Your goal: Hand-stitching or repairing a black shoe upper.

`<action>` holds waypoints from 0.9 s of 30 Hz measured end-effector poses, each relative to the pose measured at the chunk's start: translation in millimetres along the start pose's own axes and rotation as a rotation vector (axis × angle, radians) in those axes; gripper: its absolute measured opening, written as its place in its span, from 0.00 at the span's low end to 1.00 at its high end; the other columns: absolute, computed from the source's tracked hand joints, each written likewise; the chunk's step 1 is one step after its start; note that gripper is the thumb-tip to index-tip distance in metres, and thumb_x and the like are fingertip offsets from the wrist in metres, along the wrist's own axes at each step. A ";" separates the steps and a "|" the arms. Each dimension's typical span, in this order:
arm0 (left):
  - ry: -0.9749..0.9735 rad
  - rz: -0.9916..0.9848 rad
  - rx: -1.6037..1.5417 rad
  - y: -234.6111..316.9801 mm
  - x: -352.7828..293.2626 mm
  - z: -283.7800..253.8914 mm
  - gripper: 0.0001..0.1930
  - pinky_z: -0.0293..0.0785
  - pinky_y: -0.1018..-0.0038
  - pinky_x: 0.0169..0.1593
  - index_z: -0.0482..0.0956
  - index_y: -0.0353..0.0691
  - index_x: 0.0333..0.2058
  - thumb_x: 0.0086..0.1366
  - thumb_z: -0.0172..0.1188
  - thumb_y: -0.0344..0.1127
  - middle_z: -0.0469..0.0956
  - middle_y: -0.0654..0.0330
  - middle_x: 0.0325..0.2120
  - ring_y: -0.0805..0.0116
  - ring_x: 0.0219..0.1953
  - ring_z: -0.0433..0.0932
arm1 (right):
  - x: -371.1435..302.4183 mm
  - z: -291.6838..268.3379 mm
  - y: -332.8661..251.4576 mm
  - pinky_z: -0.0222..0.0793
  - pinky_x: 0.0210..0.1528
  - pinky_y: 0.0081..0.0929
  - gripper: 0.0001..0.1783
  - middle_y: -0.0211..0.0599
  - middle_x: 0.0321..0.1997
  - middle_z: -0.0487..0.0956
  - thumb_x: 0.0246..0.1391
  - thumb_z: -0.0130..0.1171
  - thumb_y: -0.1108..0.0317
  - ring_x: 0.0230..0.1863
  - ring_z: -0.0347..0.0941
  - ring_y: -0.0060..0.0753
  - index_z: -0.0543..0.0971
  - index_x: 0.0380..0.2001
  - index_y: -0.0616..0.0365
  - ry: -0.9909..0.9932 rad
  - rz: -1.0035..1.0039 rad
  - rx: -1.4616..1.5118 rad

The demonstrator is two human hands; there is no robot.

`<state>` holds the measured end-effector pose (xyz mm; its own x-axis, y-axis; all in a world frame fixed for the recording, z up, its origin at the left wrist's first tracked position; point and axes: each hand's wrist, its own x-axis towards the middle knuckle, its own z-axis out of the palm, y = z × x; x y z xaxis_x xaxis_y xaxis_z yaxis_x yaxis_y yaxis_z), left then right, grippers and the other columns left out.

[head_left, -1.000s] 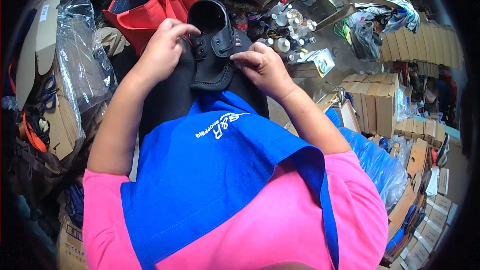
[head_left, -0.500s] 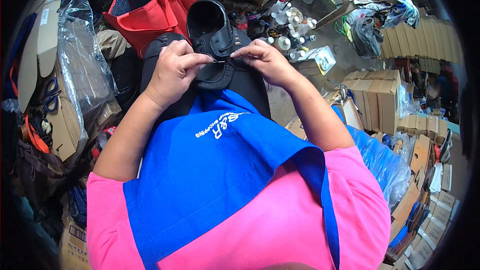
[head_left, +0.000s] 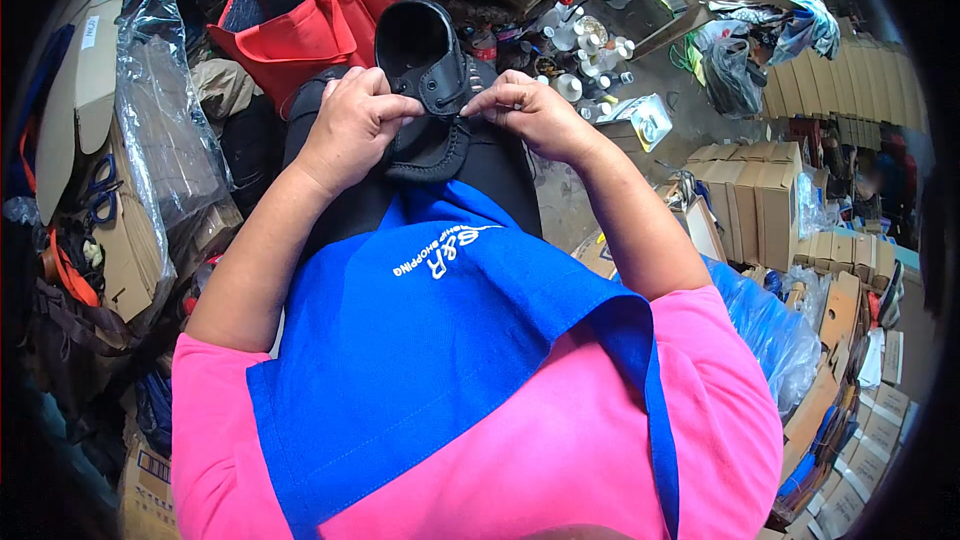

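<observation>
A black shoe (head_left: 432, 154) rests across my lap, its opening facing away from me and its eyelet flap near the middle. My left hand (head_left: 352, 128) is closed in a pinch at the left side of the shoe, thumb and forefinger pressed together by the flap. On the other side, my right hand (head_left: 535, 118) pinches close to the flap's right edge. Whatever lies between the fingertips is too small to make out. A blue apron (head_left: 430, 340) covers my front below the shoe.
A red bag (head_left: 320, 28) stands beyond my left knee. Several white bottles (head_left: 590, 55) crowd the floor ahead to the right. Cardboard boxes (head_left: 748, 185) are stacked at the right. Blue-handled scissors (head_left: 103, 188) lie on cardboard at the left, beside clear plastic wrap (head_left: 175, 120).
A thin, light, needle-like line between my fingertips no longer shows. My left hand has tipped slightly upward, and my right hand has risen a little. The shoe stays nearly in place.
</observation>
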<state>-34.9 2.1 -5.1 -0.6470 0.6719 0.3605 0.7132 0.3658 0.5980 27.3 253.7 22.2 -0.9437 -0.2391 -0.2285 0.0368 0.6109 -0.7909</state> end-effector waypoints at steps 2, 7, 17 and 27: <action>-0.021 -0.011 0.005 1.3 0.6 0.4 0.09 0.63 0.67 0.36 0.83 0.48 0.31 0.50 0.65 0.26 0.65 0.63 0.22 0.63 0.30 0.68 | 0.1 -0.9 0.5 0.65 0.47 0.24 0.12 0.28 0.32 0.72 0.52 0.60 0.73 0.40 0.69 0.26 0.84 0.40 0.48 -0.012 0.006 0.007; -0.085 -0.034 -0.109 -11.8 7.6 7.5 0.08 0.65 0.67 0.36 0.82 0.45 0.31 0.51 0.64 0.26 0.66 0.61 0.23 0.62 0.31 0.68 | 3.5 -1.9 11.9 0.65 0.46 0.22 0.13 0.27 0.32 0.72 0.52 0.61 0.73 0.39 0.68 0.23 0.84 0.42 0.51 -0.071 0.026 0.165; -0.226 -0.157 -0.314 -15.8 13.3 5.7 0.06 0.65 0.73 0.37 0.82 0.40 0.30 0.51 0.64 0.24 0.66 0.62 0.23 0.67 0.32 0.68 | 3.9 -2.8 13.5 0.65 0.48 0.21 0.13 0.27 0.34 0.73 0.53 0.60 0.73 0.41 0.69 0.23 0.84 0.43 0.50 -0.084 0.024 0.172; -0.182 -0.005 -0.147 -10.1 18.9 5.2 0.04 0.65 0.68 0.38 0.81 0.41 0.28 0.51 0.64 0.25 0.66 0.62 0.23 0.62 0.33 0.68 | 3.6 -2.2 15.0 0.66 0.45 0.21 0.14 0.27 0.33 0.73 0.52 0.61 0.73 0.38 0.69 0.23 0.84 0.42 0.50 -0.083 -0.001 0.171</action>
<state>-52.9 14.5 -8.0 -0.5821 0.7799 0.2302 0.6544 0.2812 0.7019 23.7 263.7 10.8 -0.9137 -0.3055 -0.2679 0.0976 0.4749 -0.8746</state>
